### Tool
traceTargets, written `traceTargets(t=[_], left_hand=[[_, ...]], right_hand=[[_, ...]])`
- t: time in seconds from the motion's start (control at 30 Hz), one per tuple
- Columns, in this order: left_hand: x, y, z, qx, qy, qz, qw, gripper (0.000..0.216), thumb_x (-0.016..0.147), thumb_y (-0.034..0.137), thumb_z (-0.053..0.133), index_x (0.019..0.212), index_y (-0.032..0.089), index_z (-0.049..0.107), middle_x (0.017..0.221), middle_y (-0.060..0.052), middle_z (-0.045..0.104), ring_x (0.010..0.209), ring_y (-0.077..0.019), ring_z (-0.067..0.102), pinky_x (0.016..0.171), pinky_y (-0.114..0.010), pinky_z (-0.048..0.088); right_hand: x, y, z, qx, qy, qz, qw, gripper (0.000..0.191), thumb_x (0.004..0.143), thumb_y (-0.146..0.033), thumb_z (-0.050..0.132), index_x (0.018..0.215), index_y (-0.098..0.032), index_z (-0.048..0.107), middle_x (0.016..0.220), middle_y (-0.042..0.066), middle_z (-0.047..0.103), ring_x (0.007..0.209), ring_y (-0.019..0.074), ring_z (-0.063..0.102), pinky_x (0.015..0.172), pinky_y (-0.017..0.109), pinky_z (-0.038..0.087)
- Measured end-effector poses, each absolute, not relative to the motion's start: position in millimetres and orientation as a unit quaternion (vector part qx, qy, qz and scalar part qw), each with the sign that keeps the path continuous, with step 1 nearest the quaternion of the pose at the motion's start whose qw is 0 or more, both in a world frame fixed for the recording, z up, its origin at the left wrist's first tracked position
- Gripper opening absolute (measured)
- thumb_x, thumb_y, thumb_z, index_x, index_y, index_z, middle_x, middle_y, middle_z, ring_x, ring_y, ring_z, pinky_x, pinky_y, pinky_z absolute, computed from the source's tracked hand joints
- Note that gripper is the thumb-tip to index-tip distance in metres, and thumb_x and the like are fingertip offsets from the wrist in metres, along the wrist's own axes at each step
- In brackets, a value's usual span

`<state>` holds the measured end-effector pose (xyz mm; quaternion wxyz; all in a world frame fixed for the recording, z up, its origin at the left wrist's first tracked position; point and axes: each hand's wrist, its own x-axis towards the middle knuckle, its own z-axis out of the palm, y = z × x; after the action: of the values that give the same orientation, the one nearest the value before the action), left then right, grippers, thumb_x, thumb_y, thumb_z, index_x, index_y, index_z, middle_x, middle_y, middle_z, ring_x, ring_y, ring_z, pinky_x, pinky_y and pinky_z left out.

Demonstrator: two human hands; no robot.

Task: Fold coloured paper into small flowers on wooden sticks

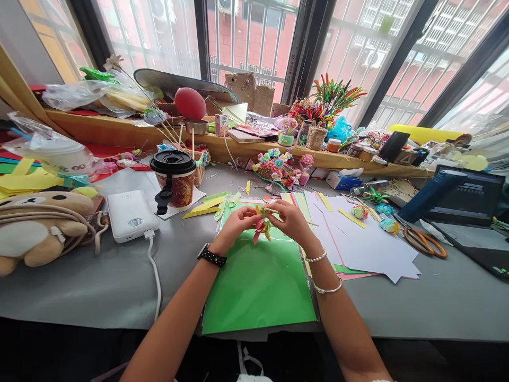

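My left hand [237, 224] and my right hand [289, 218] meet above a green plastic sheet [258, 286] on the grey table. Both pinch a small folded paper flower [262, 227] with pink, yellow and green petals between their fingertips. A thin stick runs from the flower under my right fingers. My left wrist wears a black watch, my right wrist a pearl bracelet and a bangle.
White and pink paper sheets [369, 244] lie to the right, with orange scissors [424, 242] and a laptop [469, 204]. A lidded coffee cup [173, 178], a white power bank [130, 215] and a plush bear [40, 225] stand left. Craft flowers [278, 164] crowd the sill.
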<state>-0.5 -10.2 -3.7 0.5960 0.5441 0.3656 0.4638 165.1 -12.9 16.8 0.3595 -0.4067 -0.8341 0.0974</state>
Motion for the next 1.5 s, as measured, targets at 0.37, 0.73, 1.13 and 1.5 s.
traceTargets(t=[0.37, 0.73, 1.13, 1.5], left_hand=[[1, -11, -4, 0.538, 0.395, 0.477, 0.572, 0.031, 0.058, 0.035, 0.07, 0.071, 0.014, 0.052, 0.064, 0.0, 0.06, 0.062, -0.0143, 0.061, 0.065, -0.031, 0.049], [0, -12, -5, 0.525, 0.393, 0.463, 0.596, 0.031, 0.058, 0.034, 0.07, 0.07, 0.014, 0.05, 0.064, 0.002, 0.059, 0.06, -0.0113, 0.059, 0.065, -0.029, 0.05], [-7, -4, -3, 0.433, 0.33, 0.409, 0.732, 0.043, 0.068, 0.055, 0.054, 0.083, 0.015, 0.058, 0.076, -0.005, 0.064, 0.07, -0.0161, 0.062, 0.066, -0.028, 0.049], [-10, -2, -13, 0.487, 0.326, 0.401, 0.704, 0.029, 0.061, 0.031, 0.069, 0.084, 0.015, 0.06, 0.081, -0.002, 0.061, 0.074, -0.0133, 0.058, 0.074, -0.03, 0.044]], right_hand=[[162, -10, 14, -0.438, -0.83, 0.074, 0.338, 0.01, 0.079, -0.023, 0.052, 0.082, -0.018, 0.06, 0.075, 0.003, 0.058, 0.055, 0.0102, 0.044, 0.053, 0.022, 0.033], [164, -9, 14, -0.415, -0.833, 0.127, 0.344, 0.009, 0.076, -0.02, 0.057, 0.084, -0.017, 0.06, 0.077, 0.003, 0.058, 0.054, 0.009, 0.042, 0.052, 0.021, 0.034], [168, -13, 21, -0.391, -0.83, 0.123, 0.378, 0.013, 0.075, -0.026, 0.059, 0.082, -0.018, 0.065, 0.068, 0.0, 0.058, 0.049, 0.0073, 0.038, 0.051, 0.02, 0.033], [162, -13, 17, -0.37, -0.828, 0.106, 0.408, 0.013, 0.075, -0.026, 0.058, 0.081, -0.017, 0.066, 0.079, 0.003, 0.06, 0.051, 0.0069, 0.042, 0.05, 0.021, 0.035]])
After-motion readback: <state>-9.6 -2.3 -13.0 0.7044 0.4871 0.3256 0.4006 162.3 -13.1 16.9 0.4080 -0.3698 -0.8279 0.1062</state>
